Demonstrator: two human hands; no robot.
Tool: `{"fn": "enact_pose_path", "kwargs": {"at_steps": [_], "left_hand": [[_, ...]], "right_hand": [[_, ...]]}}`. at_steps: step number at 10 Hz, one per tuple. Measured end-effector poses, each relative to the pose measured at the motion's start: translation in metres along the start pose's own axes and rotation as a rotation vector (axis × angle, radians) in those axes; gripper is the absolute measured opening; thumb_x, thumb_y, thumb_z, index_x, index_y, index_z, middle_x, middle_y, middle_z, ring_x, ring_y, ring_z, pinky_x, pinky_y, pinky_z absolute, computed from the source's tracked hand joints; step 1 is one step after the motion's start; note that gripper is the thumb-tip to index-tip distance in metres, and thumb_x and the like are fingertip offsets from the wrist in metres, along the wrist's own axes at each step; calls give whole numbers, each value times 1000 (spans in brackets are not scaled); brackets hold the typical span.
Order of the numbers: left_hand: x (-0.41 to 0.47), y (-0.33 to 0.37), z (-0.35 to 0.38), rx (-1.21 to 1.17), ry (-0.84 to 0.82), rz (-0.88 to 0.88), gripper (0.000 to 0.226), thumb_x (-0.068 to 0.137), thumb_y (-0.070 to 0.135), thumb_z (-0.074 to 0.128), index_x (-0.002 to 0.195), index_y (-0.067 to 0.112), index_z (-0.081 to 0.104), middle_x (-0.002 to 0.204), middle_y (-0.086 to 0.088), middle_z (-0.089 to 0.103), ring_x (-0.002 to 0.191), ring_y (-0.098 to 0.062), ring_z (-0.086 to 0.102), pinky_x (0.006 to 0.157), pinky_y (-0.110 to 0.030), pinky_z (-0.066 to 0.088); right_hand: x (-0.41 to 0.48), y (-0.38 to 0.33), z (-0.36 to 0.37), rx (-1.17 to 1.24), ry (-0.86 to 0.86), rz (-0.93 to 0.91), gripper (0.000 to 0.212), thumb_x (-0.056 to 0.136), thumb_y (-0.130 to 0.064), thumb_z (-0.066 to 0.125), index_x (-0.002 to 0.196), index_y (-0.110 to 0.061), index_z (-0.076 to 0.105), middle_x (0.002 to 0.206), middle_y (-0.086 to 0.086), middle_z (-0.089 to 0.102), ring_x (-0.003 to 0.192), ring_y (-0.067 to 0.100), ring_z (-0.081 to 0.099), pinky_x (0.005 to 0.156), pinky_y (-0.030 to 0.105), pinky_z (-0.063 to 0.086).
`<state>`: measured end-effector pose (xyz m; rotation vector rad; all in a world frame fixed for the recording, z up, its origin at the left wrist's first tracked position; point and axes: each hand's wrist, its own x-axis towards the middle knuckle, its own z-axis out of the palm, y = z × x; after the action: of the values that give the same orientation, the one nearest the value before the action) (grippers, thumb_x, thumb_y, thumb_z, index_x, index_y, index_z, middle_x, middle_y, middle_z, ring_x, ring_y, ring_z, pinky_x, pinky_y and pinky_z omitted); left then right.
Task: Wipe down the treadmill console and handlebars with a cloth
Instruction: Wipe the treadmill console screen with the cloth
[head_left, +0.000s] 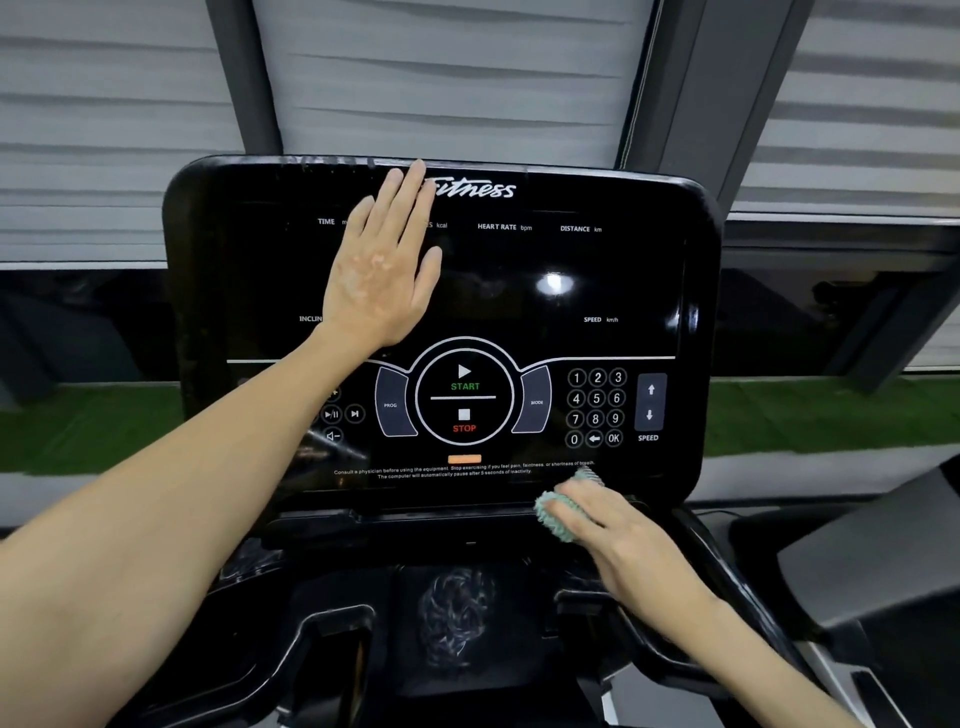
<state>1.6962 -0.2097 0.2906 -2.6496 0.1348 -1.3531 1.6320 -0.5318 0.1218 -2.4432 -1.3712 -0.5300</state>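
Cloth (558, 512) bunched under right hand (618, 525) fingers (574, 493) — console (623, 291) lower edge; left hand (382, 270) flat

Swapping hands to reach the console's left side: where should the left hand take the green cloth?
Likely pinch the bunched end of the cloth that bulges out left past the fingers of the right hand, coming from the left; the rest lies under that hand.

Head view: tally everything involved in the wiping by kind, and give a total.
Hands: 2 (left hand, right hand)
Cloth: 1
Console: 1
Total: 4
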Motion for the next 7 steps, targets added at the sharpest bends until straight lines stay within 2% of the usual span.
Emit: {"fn": "enact_pose_path", "kwargs": {"at_steps": [2,3,4,5,6,7], "left_hand": [[0,0,0,-2,1,-3,59,103,31,33,153,4,21,163,-12,15,150,-26,14,120,-40,16],[0,0,0,1,-1,-4,59,103,31,32,154,4,21,163,-12,15,150,-26,14,121,-40,16],[0,0,1,8,-3,-3,59,103,32,31,154,4,20,163,-12,15,151,-26,13,121,-40,16],[0,2,1,9,1,-1,59,103,31,31,154,4,20,163,-12,14,151,-26,13,121,-39,15],[0,2,1,5,2,-3,59,103,31,32,154,4,20,163,-12,14,151,-26,13,121,-39,14],[0,2,1,8,2,-2,59,103,31,32,154,4,20,163,-12,15,151,-26,13,121,-39,14]], "right_hand": [[-17,16,-10,42,15,101,61,80,12,65,132,-17,53,137,-2,50,121,18,54,104,25,40],[-27,22,-19,45,52,203,63,71,19,67,125,-11,58,132,1,54,118,17,55,108,18,34],[-36,24,-27,31,70,305,69,65,21,72,125,-11,58,128,3,58,115,19,58,102,21,40],[-23,12,-23,16,52,271,56,70,14,72,121,-6,61,124,7,59,109,25,60,100,24,41],[6,-10,-10,16,-2,146,39,81,1,63,118,-8,60,113,3,59,98,22,57,93,26,43],[30,-33,7,40,-71,65,35,88,-6,54,122,-12,52,106,-1,51,94,20,51,87,29,44]]}}
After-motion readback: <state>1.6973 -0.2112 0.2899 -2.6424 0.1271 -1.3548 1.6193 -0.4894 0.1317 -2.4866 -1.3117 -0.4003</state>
